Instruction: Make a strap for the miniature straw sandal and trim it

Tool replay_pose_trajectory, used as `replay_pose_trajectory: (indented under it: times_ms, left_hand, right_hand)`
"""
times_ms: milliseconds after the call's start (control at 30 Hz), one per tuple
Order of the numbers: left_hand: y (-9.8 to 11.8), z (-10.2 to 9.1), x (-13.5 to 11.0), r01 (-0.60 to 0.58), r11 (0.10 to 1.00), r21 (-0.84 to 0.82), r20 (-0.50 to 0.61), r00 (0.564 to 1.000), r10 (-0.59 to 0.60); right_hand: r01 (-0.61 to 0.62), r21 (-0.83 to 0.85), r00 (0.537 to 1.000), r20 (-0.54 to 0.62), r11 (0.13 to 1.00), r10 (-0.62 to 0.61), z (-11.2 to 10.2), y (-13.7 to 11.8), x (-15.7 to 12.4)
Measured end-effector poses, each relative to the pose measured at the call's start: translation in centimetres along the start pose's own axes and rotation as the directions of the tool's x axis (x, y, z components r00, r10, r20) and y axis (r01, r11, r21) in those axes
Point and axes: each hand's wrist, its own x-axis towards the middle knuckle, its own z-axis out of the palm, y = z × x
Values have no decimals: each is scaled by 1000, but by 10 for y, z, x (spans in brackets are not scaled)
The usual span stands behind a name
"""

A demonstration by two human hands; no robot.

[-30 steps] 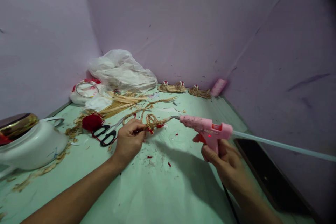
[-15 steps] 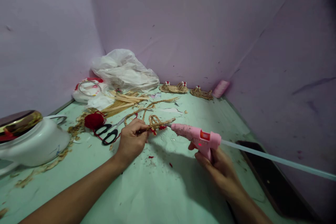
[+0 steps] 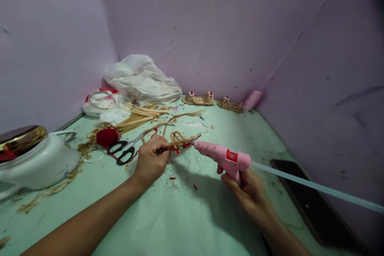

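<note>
My left hand [image 3: 151, 160] pinches a small woven straw piece [image 3: 179, 141] with red thread, just above the pale green table [image 3: 168, 216]. In my right hand [image 3: 249, 192] I grip a pink glue gun [image 3: 223, 157] by its handle. Its metal tip touches the right side of the straw piece. A long clear glue stick [image 3: 315, 187] juts out of the back of the gun to the right.
Black-handled scissors [image 3: 123, 153] and a red yarn ball [image 3: 105, 137] lie left of my left hand. A white pot with a gold lid [image 3: 33, 160] stands at far left. Straw strips [image 3: 141, 115], a plastic bag [image 3: 141, 80], small finished straw pieces [image 3: 199, 99] and a pink spool [image 3: 252, 99] sit at the back. A dark phone [image 3: 309, 202] lies at right.
My right hand brought the glue gun left and down, so its tip now meets the straw piece. My left hand has kept its hold in the same spot.
</note>
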Motion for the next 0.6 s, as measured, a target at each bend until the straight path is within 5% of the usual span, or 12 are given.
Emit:
replay_pose_trajectory:
  times_ms: [600]
  left_hand:
    - [-1, 1, -1, 39, 996, -76, 52, 998, -35]
  right_hand:
    - [-97, 110, 993, -54, 989, 103, 10, 11, -8]
